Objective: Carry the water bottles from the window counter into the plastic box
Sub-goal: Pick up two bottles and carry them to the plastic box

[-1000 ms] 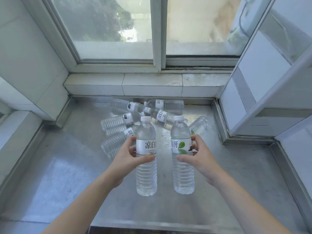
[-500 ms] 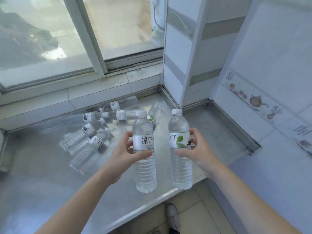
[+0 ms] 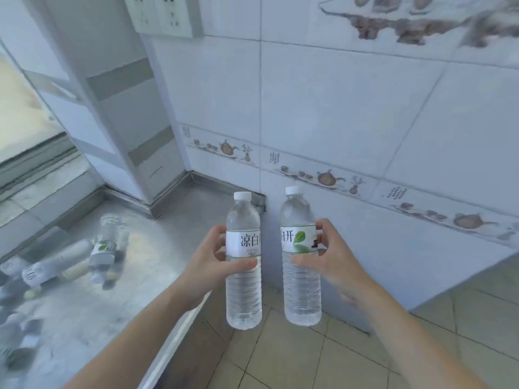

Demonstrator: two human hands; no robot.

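My left hand (image 3: 209, 262) grips a clear, white-capped water bottle (image 3: 243, 293) upright around its label. My right hand (image 3: 332, 259) holds a second upright water bottle (image 3: 302, 290) with a green leaf on its label. Both bottles hang side by side in the air past the edge of the steel window counter (image 3: 134, 265), above the floor. Several more bottles (image 3: 102, 248) lie on their sides on the counter at the left, blurred. No plastic box is in view.
A tiled wall (image 3: 365, 122) with a teapot border stands close ahead and to the right. A white pillar (image 3: 123, 130) rises at the counter's back corner, with sockets (image 3: 163, 15) above. Beige floor tiles (image 3: 323, 357) lie below the bottles.
The view has swung right, away from the window. Both held bottles have moved off the counter and now hang over the floor; the lying bottles have slid to the far left of the view.
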